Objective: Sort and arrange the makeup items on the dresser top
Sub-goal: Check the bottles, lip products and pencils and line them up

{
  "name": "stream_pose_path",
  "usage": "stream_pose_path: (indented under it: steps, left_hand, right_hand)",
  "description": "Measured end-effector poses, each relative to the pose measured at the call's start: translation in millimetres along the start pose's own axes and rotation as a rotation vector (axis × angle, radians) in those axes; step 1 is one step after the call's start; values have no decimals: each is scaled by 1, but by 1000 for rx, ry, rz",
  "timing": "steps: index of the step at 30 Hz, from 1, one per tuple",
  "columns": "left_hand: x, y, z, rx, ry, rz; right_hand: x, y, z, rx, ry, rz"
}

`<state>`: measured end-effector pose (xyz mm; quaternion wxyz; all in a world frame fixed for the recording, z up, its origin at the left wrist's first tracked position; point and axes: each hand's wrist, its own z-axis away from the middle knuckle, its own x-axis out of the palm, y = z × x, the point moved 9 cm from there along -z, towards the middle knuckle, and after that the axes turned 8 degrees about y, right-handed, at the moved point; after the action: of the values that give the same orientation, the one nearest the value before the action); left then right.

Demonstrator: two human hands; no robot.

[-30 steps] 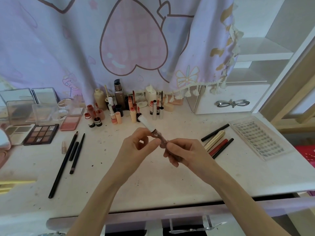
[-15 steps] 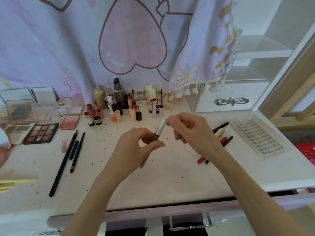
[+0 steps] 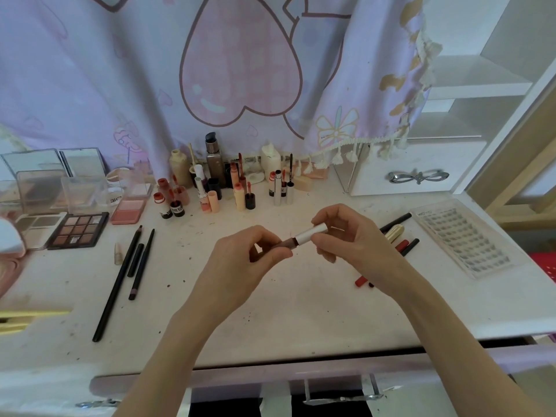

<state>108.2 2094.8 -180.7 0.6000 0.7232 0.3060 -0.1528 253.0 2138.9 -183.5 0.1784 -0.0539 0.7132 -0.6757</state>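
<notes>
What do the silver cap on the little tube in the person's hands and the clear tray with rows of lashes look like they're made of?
The silver cap, pinched by the right hand, looks like brushed metal or metallised plastic: a soft, satin sheen. The brown tube in the left hand seems translucent plastic. The clear lash tray looks like thin glossy moulded plastic, see-through, with bright edges.

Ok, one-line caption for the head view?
Both hands hold a lip gloss tube above the dresser top, left hand on body, right hand on cap.
</notes>
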Motion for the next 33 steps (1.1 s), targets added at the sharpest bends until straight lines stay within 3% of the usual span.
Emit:
stream_pose_path:
  steps: [4,9,14,20,25,33]
  left_hand:
    - [8,2,1,54,-41,-44]
    - [18,-1,5,58,-136,-74]
    - [10,-6,5,60,-65,-77]
    - [12,-1,6,140,-59,-163]
    - [6,-2,7,151,-7,-133]
    - [14,-2,10,122,-1,-102]
  right_hand:
    - [3,15,-1,112,32,22]
    - [-3,14,-4,58,48,-14]
    - [-16,20,-2,21,76,-108]
    - [-6,32,0,169,73,-166]
    - [-15,34,-3,201,167,-602]
    - [-28,32,2,137,366,-529]
